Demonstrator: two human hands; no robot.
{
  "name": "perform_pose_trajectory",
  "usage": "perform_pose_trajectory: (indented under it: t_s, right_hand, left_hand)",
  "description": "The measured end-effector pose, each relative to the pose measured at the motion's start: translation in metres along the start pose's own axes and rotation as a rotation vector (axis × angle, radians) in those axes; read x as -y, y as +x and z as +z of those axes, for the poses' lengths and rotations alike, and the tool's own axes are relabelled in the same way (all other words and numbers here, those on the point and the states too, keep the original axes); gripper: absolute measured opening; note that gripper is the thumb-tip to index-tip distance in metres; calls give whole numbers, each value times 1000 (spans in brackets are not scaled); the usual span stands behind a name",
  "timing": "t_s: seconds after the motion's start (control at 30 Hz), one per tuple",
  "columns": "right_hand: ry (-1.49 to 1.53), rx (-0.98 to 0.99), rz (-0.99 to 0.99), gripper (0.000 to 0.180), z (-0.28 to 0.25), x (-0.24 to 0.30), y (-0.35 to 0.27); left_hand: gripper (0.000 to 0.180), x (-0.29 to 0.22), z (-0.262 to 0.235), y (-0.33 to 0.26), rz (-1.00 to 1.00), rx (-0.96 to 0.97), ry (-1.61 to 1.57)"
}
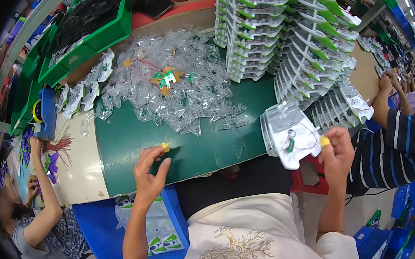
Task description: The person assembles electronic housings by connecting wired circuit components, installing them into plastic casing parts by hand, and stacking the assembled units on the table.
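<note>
My right hand (339, 153), a yellow finger cot on one finger, pinches the edge of a white plastic housing (300, 148). A small green circuit board and thin wires show inside that housing, which is tilted in front of the leaning stack of similar housings (307, 49). Over the near edge of the green mat (185, 152) is my left hand (150, 176). Its thumb and index finger are apart with nothing between them, and a yellow finger cot covers the index fingertip. Beyond it lies a wide heap of clear plastic parts (170, 100).
Small circuit boards with red wires (167, 77) lie on the heap. Green bins (91, 31) of dark parts stand at the left. A blue box (175, 217) with bagged pieces sits below the table edge. Co-workers sit on both sides, one in a striped shirt (397, 149).
</note>
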State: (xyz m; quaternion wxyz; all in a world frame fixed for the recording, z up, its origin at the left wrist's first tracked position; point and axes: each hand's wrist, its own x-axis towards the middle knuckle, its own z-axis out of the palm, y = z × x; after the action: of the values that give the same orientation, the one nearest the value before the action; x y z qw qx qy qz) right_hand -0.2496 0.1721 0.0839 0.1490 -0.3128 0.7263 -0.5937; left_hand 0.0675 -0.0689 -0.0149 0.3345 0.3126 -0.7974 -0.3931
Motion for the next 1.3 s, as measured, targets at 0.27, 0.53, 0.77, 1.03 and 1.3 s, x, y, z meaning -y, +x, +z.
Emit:
perform_pose_trajectory:
  t_s: [0.27,0.53,0.77,1.03,1.3]
  right_hand:
    - [-49,-134,24,14,1,-18,11]
    - [-232,-7,-726,16,89,21,-24]
    - [-108,318,-632,11,320,35,61]
    - [-576,280,-770,16,441,24,116]
    - [-246,282,-646,12,399,51,86]
  left_hand:
    - [26,-3,-5,-11,-58,-10,15]
    - [22,13,2,-15,-3,-52,-77]
    - [17,12,-4,-16,46,-88,-146]
    - [17,19,-7,-14,64,-83,-244]
    - [19,21,-12,-18,43,-49,-301]
